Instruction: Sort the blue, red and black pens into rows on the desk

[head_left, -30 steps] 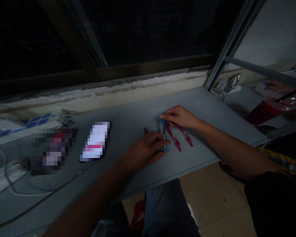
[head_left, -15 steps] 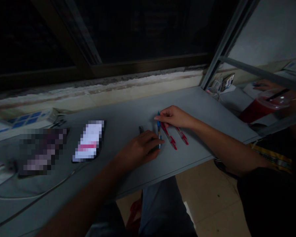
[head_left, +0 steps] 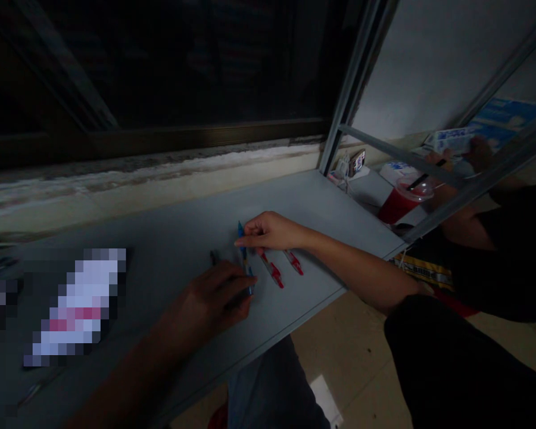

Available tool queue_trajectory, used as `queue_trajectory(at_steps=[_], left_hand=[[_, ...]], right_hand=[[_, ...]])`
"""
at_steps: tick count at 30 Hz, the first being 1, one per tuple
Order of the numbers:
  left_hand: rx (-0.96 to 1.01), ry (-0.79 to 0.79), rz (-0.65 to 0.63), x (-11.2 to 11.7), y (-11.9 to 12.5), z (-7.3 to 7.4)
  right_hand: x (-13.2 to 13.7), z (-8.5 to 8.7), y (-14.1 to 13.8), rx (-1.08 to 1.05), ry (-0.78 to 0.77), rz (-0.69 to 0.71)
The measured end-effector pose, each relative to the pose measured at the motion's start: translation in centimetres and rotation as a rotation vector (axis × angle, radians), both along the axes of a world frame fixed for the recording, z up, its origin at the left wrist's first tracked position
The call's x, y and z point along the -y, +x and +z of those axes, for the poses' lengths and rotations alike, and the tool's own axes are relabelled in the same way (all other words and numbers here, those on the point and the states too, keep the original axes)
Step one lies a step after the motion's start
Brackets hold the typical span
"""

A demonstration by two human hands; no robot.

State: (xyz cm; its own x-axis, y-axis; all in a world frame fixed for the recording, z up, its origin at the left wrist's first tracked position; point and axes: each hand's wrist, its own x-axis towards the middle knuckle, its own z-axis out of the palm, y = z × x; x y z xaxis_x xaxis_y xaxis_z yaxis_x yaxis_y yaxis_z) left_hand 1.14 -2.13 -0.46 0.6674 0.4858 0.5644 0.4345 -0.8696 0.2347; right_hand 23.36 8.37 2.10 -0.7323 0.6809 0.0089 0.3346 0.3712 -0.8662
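My left hand point(head_left: 209, 298) lies palm down on the grey desk point(head_left: 170, 238), fingers curled, with its fingertips on the lower end of a blue pen point(head_left: 244, 257). My right hand point(head_left: 270, 231) is closed in a pinch at the upper end of that pen and partly covers two red pens point(head_left: 272, 271) point(head_left: 293, 262) lying side by side to its right. A dark pen tip point(head_left: 213, 257) pokes out above my left hand; the rest of it is hidden.
A blurred rectangular object point(head_left: 78, 301) lies at the desk's left. Beyond a metal frame point(head_left: 402, 158) at right, another person's hands point(head_left: 446, 161) hold a blue-and-white packet point(head_left: 455, 140) near a red drink cup point(head_left: 399, 202). A dark window fills the back.
The view has swung to the right, so the items on the left have slid toward the edge. Both hands have stayed on the pens.
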Motion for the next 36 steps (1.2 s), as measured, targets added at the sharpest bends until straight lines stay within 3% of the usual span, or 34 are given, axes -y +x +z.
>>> queue_trajectory(at_steps=[36], left_hand=[[-0.047, -0.016, 0.029, 0.43, 0.65, -0.01]], right_hand=[[-0.02, -0.66, 0.06, 0.019, 0.041, 0.018]])
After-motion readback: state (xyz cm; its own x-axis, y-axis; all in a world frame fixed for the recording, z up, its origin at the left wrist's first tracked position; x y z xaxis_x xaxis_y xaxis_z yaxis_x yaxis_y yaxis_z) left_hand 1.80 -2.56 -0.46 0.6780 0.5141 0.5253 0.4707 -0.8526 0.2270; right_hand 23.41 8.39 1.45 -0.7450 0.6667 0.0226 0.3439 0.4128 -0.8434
